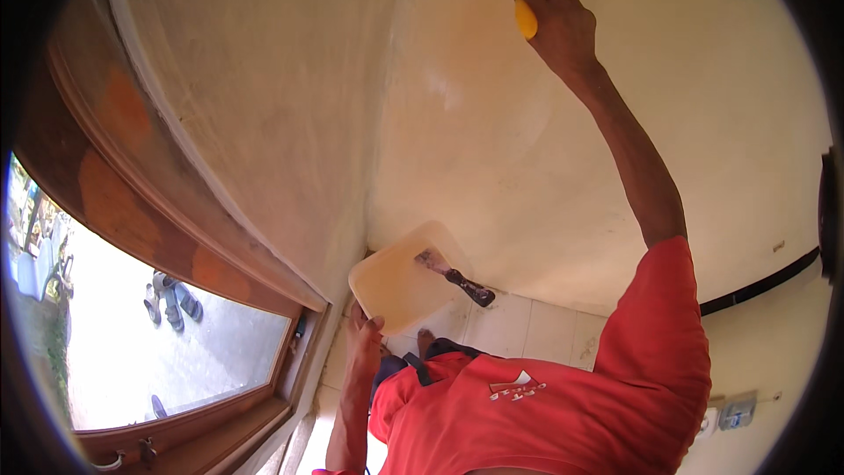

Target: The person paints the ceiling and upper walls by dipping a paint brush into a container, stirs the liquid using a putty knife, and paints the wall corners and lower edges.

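Note:
High on the pale wall (466, 105), my right hand (554, 22) grips a yellow-handled tool (526, 13), its tip touching the wall, too blurred to identify. Low near the corner, my left hand (366, 325) holds a cream rectangular tray (396, 290) by its near edge. A scraper with a dark handle (468, 288) and a stained blade lies across the tray's right side, the handle sticking out past it.
A wooden-framed opening (149, 220) at the left shows bright ground outside with several sandals (176, 303). Pale tiles (501, 325) cover the floor. A black strip (756, 286) runs along the lower right wall, above small wall fittings (737, 413).

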`<state>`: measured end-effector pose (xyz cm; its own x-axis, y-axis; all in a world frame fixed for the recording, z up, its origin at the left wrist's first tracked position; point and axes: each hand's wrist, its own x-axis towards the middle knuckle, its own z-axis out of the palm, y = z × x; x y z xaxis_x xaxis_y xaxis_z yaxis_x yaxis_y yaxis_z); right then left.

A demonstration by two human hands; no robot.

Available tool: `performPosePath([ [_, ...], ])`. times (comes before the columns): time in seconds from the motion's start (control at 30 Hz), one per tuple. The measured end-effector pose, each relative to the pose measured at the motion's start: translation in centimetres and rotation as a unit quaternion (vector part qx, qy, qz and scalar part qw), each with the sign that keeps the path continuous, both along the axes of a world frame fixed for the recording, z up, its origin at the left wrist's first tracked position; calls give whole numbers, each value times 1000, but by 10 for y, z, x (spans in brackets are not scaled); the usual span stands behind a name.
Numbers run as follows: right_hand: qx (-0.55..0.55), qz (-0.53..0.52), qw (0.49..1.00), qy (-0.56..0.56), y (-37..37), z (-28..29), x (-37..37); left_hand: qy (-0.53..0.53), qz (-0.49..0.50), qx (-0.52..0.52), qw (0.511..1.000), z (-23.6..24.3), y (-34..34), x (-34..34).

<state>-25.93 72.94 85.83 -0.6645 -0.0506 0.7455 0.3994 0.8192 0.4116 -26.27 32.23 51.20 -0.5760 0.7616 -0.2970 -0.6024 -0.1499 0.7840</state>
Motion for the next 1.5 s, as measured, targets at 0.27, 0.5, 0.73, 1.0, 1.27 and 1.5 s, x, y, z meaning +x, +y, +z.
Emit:
performPosePath([
  [0.27, -49, 13, 969, -244, 1, -249, -11, -16, 13, 13, 1000, -2, 5, 3],
  [0.5, -256, 19, 948, -189, 14, -201, -42, -19, 26, -4, 999, 1, -1, 7],
  [0.73, 25, 87, 996, 3, -18, -70, -77, -21, 37, 9, 999, -8, -2, 9],
  [1.0, -37, 22, 962, -270, -17, -253, -110, -23, 40, -11, 999, -2, -3, 14],
  [1.27, -293, 111, 948, -58, 17, -179, -96, -6, 33, -23, 999, 12, -5, 12],
  [1.5, -106, 115, 983, 93, -10, -93, -104, -14, 30, -8, 999, 6, -5, 7],
])
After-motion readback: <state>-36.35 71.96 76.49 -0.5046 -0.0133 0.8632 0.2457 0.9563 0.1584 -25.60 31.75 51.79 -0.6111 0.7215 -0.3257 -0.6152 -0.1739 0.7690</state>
